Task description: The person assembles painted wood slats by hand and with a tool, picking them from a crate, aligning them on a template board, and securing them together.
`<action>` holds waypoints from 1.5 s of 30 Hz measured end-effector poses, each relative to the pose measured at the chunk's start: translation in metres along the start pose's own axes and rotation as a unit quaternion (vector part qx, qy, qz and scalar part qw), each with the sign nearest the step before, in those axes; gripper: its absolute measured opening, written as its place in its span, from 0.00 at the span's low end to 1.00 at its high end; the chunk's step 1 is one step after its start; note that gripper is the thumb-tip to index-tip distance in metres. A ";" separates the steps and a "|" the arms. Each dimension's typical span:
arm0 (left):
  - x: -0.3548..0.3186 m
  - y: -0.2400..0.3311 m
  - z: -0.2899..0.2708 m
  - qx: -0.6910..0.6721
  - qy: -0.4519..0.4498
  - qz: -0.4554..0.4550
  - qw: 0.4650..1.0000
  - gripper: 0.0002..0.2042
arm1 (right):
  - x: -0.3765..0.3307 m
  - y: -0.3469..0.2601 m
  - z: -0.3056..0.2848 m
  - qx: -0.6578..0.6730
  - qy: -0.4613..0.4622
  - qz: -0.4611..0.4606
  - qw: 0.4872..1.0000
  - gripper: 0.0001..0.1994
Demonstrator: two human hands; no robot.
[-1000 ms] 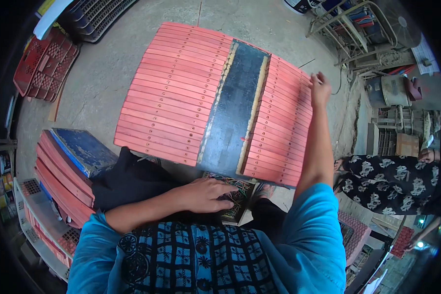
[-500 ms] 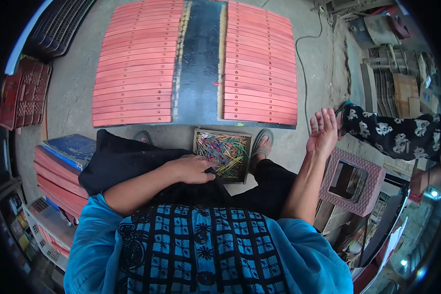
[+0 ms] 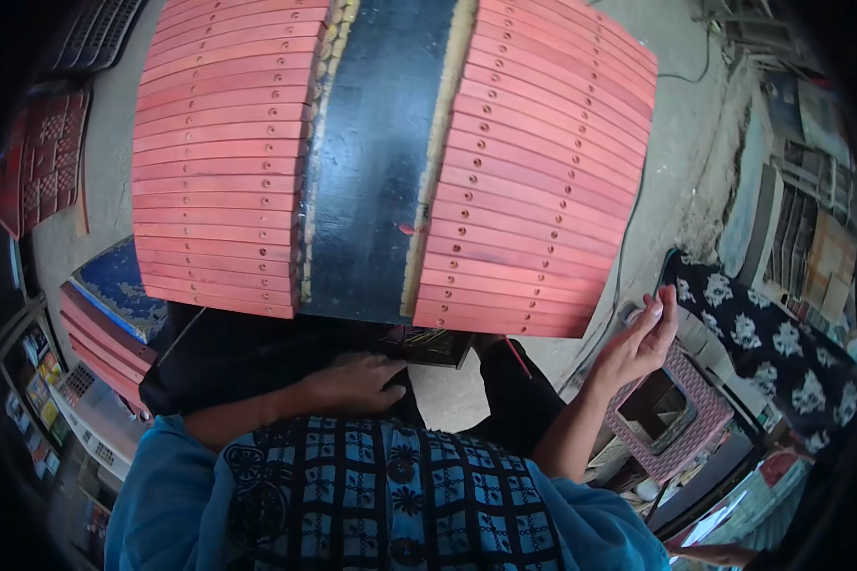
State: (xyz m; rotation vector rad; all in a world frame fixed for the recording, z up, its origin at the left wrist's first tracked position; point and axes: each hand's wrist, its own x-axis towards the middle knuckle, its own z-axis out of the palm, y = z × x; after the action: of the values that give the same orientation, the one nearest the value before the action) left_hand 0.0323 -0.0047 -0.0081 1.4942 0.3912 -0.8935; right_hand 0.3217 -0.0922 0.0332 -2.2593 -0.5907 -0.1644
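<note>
Hands near a slatted red panel

The left hand (image 3: 357, 381) is resting loosely curled on the lap, holding nothing; the right hand (image 3: 641, 340) is hovering half open, empty. Beyond, the red slat panel (image 3: 390, 157) is lying flat on the floor, long axis running away; probably stiff and heavy, best gripped by its near edge.

**Around the workplace**

A stack of red boards topped by a blue one (image 3: 114, 285) lies at the left on the concrete floor (image 3: 676, 105). A dark red plastic crate (image 3: 43, 167) sits farther left. At the right are a black cloth with white flowers (image 3: 781, 333), a pink woven frame (image 3: 676, 419), and a thin cable (image 3: 628, 228).
</note>
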 end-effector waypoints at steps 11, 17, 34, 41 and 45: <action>-0.025 0.001 0.049 0.060 -0.025 -0.074 0.995 0.27 | -0.035 0.060 -0.020 -0.052 -0.074 0.182 0.979 0.18; -0.212 0.085 -0.017 -0.265 0.006 0.074 0.962 0.23 | -0.010 0.059 -0.039 -0.060 -0.092 0.223 0.969 0.16; -0.179 -0.153 -0.196 -0.517 0.541 -0.065 0.660 0.36 | 0.081 0.023 0.060 0.151 -0.315 0.396 0.849 0.18; -0.173 -0.133 -0.211 -0.479 0.604 -0.116 0.626 0.35 | 0.086 0.034 0.068 0.227 -0.303 0.416 0.827 0.18; -0.173 -0.129 -0.214 -0.518 0.592 -0.083 0.612 0.36 | 0.091 0.042 0.073 0.218 -0.327 0.423 0.817 0.18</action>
State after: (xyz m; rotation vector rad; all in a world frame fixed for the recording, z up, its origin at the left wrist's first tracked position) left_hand -0.1070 0.2645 0.0083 0.6768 1.7062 0.4285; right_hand 0.4171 -0.0316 -0.0178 -1.8681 0.1089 1.1132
